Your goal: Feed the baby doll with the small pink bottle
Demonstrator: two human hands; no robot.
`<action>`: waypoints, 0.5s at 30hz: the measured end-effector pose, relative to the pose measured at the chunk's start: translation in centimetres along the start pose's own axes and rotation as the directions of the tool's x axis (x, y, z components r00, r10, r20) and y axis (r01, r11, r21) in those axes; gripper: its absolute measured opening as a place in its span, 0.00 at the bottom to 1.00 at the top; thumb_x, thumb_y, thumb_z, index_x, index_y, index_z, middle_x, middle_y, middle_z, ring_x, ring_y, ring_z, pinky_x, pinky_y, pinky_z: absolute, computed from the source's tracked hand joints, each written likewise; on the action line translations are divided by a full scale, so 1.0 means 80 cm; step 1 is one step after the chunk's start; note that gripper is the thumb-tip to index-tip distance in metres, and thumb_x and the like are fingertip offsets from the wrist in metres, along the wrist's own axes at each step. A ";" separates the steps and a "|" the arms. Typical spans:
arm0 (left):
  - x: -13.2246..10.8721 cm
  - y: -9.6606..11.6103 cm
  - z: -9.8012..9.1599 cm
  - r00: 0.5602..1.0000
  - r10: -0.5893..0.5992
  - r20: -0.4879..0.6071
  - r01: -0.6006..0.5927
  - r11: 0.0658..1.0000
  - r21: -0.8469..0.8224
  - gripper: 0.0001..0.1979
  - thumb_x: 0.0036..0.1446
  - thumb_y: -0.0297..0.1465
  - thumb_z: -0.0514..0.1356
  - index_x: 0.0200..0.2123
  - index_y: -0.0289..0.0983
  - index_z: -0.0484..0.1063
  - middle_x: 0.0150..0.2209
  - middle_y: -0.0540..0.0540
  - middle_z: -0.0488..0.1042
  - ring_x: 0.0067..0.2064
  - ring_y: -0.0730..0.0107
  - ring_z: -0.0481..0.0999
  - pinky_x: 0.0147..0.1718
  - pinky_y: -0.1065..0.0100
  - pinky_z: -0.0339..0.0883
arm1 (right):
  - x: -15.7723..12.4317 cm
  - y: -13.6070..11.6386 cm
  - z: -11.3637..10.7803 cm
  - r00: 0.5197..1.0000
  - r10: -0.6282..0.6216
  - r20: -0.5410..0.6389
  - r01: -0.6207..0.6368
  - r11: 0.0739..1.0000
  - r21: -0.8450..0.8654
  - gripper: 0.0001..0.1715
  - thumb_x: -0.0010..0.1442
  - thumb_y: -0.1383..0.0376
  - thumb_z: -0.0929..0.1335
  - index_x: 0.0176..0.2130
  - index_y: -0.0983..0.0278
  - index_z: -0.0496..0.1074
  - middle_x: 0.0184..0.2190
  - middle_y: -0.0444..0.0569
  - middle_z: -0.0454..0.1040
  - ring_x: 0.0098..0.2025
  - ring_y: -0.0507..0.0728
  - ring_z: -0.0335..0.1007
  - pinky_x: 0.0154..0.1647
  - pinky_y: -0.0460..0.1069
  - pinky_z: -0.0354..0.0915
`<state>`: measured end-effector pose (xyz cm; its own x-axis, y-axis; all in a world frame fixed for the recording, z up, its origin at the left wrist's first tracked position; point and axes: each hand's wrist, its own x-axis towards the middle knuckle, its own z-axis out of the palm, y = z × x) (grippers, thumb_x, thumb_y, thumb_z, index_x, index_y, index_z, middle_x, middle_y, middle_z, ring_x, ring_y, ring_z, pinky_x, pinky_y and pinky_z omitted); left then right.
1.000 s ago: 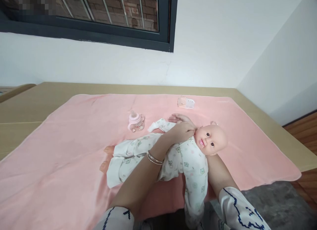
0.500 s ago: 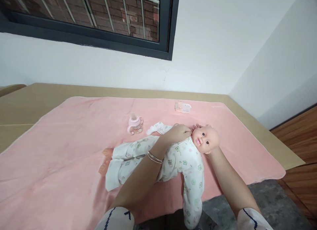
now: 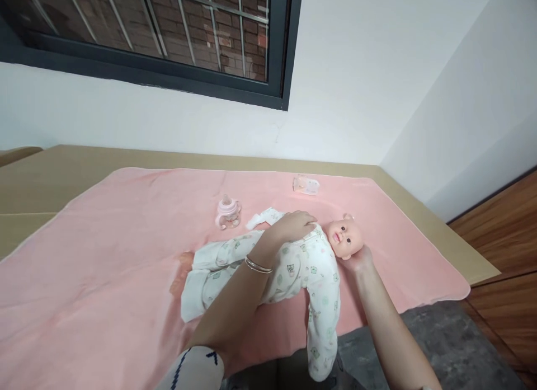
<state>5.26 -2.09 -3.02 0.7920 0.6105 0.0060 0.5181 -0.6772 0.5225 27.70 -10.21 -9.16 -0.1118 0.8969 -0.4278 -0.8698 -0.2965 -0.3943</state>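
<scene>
A baby doll point(image 3: 289, 264) in a white printed sleepsuit lies on its back on a pink blanket point(image 3: 104, 250), head to the right and bare feet to the left. My left hand point(image 3: 293, 225), below a bangled wrist, rests flat across the doll's upper chest near its far shoulder, fingers extended. At the near side of the doll's head point(image 3: 346, 238), my right hand point(image 3: 358, 259) cups it from below, its fingers mostly hidden underneath. One doll sleeve point(image 3: 323, 328) hangs over the blanket's front edge.
A pink two-handled baby bottle point(image 3: 229, 212) stands beyond the doll's legs. A small clear packet point(image 3: 306, 185) lies near the blanket's back edge. The wooden table point(image 3: 201, 160) meets a white wall with a barred window point(image 3: 226, 37); a wooden cabinet point(image 3: 503, 244) stands at right.
My right hand has drawn back toward me under the doll's head; its fingertips no longer show on the far side. The head has turned slightly. My left hand stays on the chest.
</scene>
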 end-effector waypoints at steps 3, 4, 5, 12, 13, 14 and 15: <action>-0.014 0.002 -0.012 0.999 -0.042 0.011 0.042 0.999 -0.022 0.19 0.69 0.40 0.55 0.57 0.36 0.69 0.58 0.39 0.71 0.59 0.56 0.71 0.58 0.47 0.65 | 0.004 0.007 -0.022 0.997 -0.075 -0.027 0.076 0.996 0.036 0.24 0.67 0.60 0.56 0.52 0.65 0.72 0.52 0.55 0.77 0.60 0.59 0.71 0.61 0.61 0.70; -0.018 0.002 -0.015 0.998 -0.053 0.014 0.054 0.998 -0.026 0.19 0.69 0.40 0.55 0.57 0.36 0.69 0.58 0.39 0.71 0.58 0.56 0.72 0.58 0.47 0.65 | 0.006 0.008 -0.031 0.996 -0.084 -0.031 0.086 0.995 0.045 0.24 0.66 0.62 0.56 0.52 0.65 0.72 0.53 0.55 0.77 0.60 0.59 0.71 0.61 0.61 0.70; -0.022 0.003 -0.018 0.998 -0.066 0.016 0.066 0.997 -0.027 0.19 0.69 0.40 0.55 0.57 0.36 0.69 0.58 0.39 0.71 0.58 0.56 0.72 0.58 0.47 0.65 | 0.007 0.009 -0.039 0.995 -0.085 -0.045 0.087 0.995 0.045 0.24 0.66 0.64 0.55 0.52 0.65 0.72 0.52 0.55 0.77 0.59 0.59 0.71 0.60 0.61 0.71; -0.042 0.002 -0.017 0.987 -0.145 0.074 0.145 0.989 0.006 0.23 0.69 0.41 0.56 0.61 0.37 0.66 0.62 0.38 0.67 0.62 0.53 0.68 0.61 0.44 0.61 | -0.003 -0.003 -0.071 0.986 -0.107 -0.128 0.089 0.986 -0.138 0.24 0.63 0.64 0.58 0.54 0.66 0.71 0.53 0.54 0.76 0.55 0.59 0.74 0.48 0.54 0.77; -0.045 0.002 -0.016 0.985 -0.152 0.086 0.151 0.988 0.010 0.23 0.68 0.41 0.56 0.62 0.37 0.65 0.63 0.38 0.67 0.63 0.53 0.68 0.61 0.43 0.61 | -0.007 -0.006 -0.073 0.981 -0.131 -0.141 0.106 0.980 -0.168 0.24 0.62 0.65 0.59 0.54 0.66 0.70 0.54 0.55 0.76 0.56 0.60 0.74 0.47 0.55 0.77; -0.049 0.002 -0.016 0.983 -0.158 0.096 0.158 0.987 0.014 0.23 0.68 0.41 0.56 0.62 0.37 0.65 0.63 0.38 0.66 0.63 0.52 0.67 0.62 0.43 0.60 | -0.011 -0.010 -0.076 0.975 -0.154 -0.163 0.120 0.973 -0.199 0.23 0.61 0.65 0.60 0.54 0.66 0.71 0.53 0.55 0.77 0.55 0.60 0.75 0.47 0.55 0.77; -0.052 0.003 -0.017 0.981 -0.165 0.102 0.164 0.986 0.019 0.23 0.68 0.41 0.56 0.62 0.37 0.65 0.64 0.38 0.65 0.64 0.52 0.66 0.62 0.43 0.60 | -0.015 -0.015 -0.080 0.968 -0.181 -0.172 0.139 0.963 -0.229 0.22 0.61 0.65 0.60 0.52 0.66 0.72 0.51 0.55 0.78 0.53 0.59 0.76 0.46 0.55 0.77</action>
<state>1.62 -4.25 -1.77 0.7243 0.6688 -0.1678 0.6470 -0.5752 0.5005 31.97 -13.06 -13.38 0.1317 0.8657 -0.4830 -0.7437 -0.2358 -0.6255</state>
